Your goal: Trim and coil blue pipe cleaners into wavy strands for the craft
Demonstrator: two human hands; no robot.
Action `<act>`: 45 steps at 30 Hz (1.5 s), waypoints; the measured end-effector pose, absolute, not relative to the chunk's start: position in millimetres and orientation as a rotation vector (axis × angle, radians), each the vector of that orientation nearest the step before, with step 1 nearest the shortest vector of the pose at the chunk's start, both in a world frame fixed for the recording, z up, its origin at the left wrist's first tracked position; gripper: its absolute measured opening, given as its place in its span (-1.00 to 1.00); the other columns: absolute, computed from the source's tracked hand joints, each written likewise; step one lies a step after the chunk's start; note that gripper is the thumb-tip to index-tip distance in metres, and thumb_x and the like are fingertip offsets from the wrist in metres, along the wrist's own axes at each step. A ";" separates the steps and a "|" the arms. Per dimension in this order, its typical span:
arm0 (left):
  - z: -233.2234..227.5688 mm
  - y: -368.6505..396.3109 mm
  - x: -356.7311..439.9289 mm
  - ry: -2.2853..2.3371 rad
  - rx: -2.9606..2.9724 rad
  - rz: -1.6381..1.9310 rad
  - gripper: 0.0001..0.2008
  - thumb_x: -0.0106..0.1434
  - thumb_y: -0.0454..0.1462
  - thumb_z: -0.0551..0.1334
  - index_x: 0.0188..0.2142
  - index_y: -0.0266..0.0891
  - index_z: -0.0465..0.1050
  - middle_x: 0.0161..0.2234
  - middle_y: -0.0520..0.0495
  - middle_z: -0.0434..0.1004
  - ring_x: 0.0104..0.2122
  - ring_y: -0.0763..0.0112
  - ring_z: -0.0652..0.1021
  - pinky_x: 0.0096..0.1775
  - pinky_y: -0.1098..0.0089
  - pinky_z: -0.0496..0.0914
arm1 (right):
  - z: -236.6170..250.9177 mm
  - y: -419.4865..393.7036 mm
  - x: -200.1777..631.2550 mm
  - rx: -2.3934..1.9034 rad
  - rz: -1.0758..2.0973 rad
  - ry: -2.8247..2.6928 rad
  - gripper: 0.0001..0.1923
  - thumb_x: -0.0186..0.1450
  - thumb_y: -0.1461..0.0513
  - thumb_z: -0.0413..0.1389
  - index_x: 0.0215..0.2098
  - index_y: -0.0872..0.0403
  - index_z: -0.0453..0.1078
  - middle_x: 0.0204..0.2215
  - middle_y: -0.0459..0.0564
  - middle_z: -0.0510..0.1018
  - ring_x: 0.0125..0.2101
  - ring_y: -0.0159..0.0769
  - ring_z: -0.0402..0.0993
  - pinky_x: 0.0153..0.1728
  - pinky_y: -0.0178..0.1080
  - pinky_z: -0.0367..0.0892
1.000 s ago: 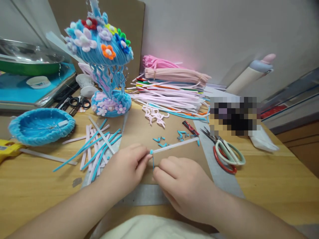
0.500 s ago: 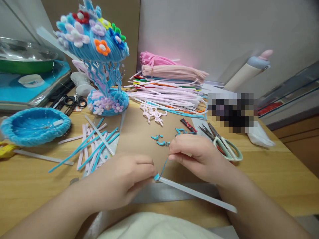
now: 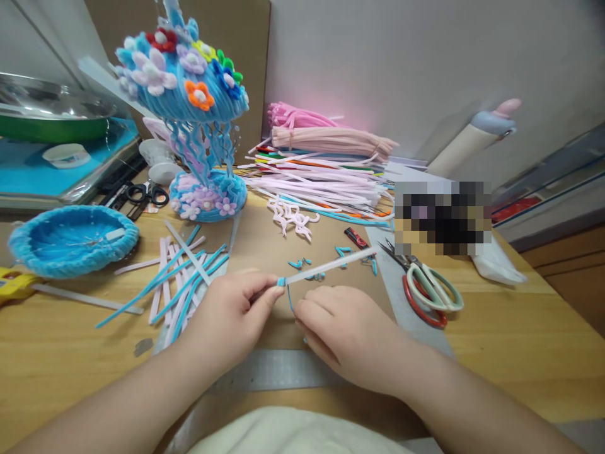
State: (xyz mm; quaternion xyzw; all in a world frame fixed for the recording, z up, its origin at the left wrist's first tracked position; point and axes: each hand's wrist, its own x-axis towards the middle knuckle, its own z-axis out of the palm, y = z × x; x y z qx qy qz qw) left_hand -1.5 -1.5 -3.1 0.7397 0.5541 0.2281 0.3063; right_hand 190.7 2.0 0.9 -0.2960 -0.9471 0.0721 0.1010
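The left hand [image 3: 239, 312] pinches a stick [image 3: 331, 265] by the end wrapped in blue strand [image 3: 282, 282]; from where I stand, the right hand [image 3: 343, 331] looks curled in a pinch on the strand's tail, the stick slanting beyond it and scissors [image 3: 435, 287] to its right

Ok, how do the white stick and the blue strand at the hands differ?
The white stick is straight and thicker; the blue strand is thin and slightly curved. The stick slants up to the picture's right from the left hand, while the strand runs down to the right hand. Both meet at the blue wrap by the left hand.
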 end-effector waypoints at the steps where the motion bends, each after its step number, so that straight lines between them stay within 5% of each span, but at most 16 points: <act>1: -4.2 -1.9 -2.3 1.479 2.085 0.554 -0.75 0.30 -0.25 0.04 -0.45 -0.24 0.39 -0.49 0.00 0.41 -0.43 0.39 0.43 -0.38 0.43 0.24 | 0.3 -0.1 189.7 -0.885 0.208 -2.781 -0.82 0.31 0.33 -0.09 -0.41 0.10 0.30 -0.50 -0.06 0.41 -0.49 -0.31 0.27 -0.47 -0.27 0.10; 13: 2.8 -7.7 -7.0 1.097 2.760 0.009 -0.79 0.19 -0.48 0.06 -0.32 -0.22 0.39 -0.36 -0.05 0.46 -0.38 0.28 0.44 -0.44 0.34 0.21 | 10.9 5.4 206.4 -0.995 0.169 -2.800 -0.82 0.33 0.34 -0.07 -0.39 0.10 0.32 -0.52 -0.07 0.42 -0.49 -0.32 0.30 -0.47 -0.27 0.06; 26: 2.4 0.6 -4.4 1.014 1.477 0.706 -0.78 0.27 -0.22 0.13 -0.43 -0.26 0.44 -0.47 0.03 0.42 -0.42 0.47 0.41 -0.34 0.48 0.25 | -0.8 16.6 201.7 -0.907 0.629 -2.614 -0.81 0.37 0.30 -0.09 -0.30 0.08 0.35 -0.40 -0.04 0.51 -0.37 -0.35 0.40 -0.32 -0.33 0.23; 31: -6.9 2.9 -0.8 1.245 1.259 0.810 -0.78 0.20 -0.20 0.15 -0.47 -0.29 0.44 -0.53 0.04 0.42 -0.48 0.46 0.40 -0.38 0.45 0.26 | -5.9 8.0 192.3 -0.915 0.418 -2.600 -0.75 0.39 0.28 -0.13 -0.36 0.12 0.34 -0.48 -0.02 0.48 -0.45 -0.34 0.35 -0.41 -0.31 0.19; 40: -7.7 -3.7 -5.1 1.499 2.319 0.444 -0.78 0.27 -0.33 0.03 -0.47 -0.24 0.38 -0.49 -0.01 0.38 -0.44 0.36 0.42 -0.41 0.38 0.20 | 2.4 0.1 198.8 -0.764 0.021 -2.470 -0.86 0.32 0.35 0.01 -0.33 0.17 0.41 -0.48 0.02 0.51 -0.43 -0.31 0.37 -0.37 -0.29 0.21; 45: -3.5 -3.3 -9.8 1.156 2.707 0.169 -0.78 0.24 -0.45 0.02 -0.33 -0.21 0.40 -0.41 -0.01 0.43 -0.41 0.33 0.42 -0.44 0.34 0.15 | 5.8 12.4 204.5 -0.893 0.209 -2.574 -0.81 0.35 0.29 -0.02 -0.34 0.14 0.40 -0.49 -0.02 0.48 -0.43 -0.33 0.37 -0.39 -0.30 0.20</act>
